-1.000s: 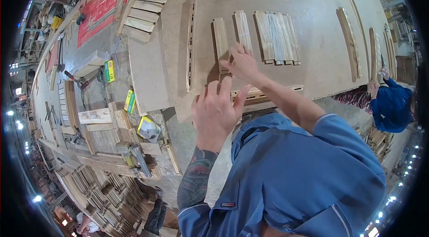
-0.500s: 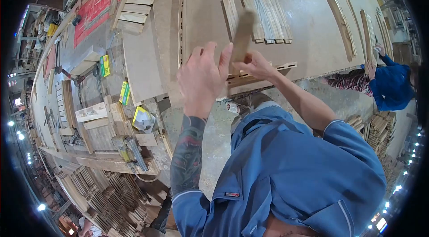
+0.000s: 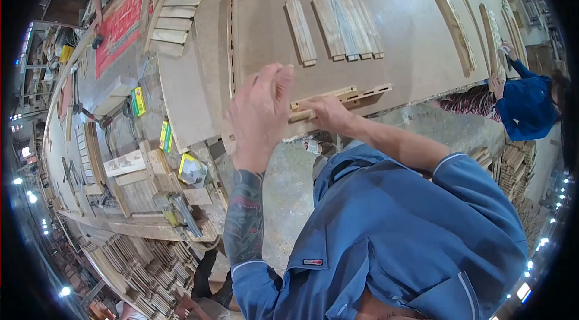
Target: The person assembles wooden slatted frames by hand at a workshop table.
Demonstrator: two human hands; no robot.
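Note:
My right hand (image 3: 330, 114) is closed round a short wooden slat (image 3: 301, 116), whose end sticks out to the left, low over the table's near edge. Under and beside it lies a slotted wooden rail (image 3: 374, 91) with dark slots along its side. My left hand (image 3: 259, 106), on the tattooed forearm, is raised left of the slat, apart from it. Its fingers are curled and pressed together with the thumb, and what they hold, if anything, is hidden. Farther up the table lie a lone slat (image 3: 300, 33) and a group of slats side by side (image 3: 348, 27).
Another slotted rail (image 3: 232, 42) lies on the left of the table (image 3: 259, 24), and a long strip (image 3: 452, 27) on the right. A co-worker in blue (image 3: 525, 106) stands at the right edge. Yellow-green boxes (image 3: 139, 101) and tools lie on the left bench.
My right hand has brought the slat down from upright to low by the rail. My left hand's fingers, spread before, have drawn together. The view has shifted slightly.

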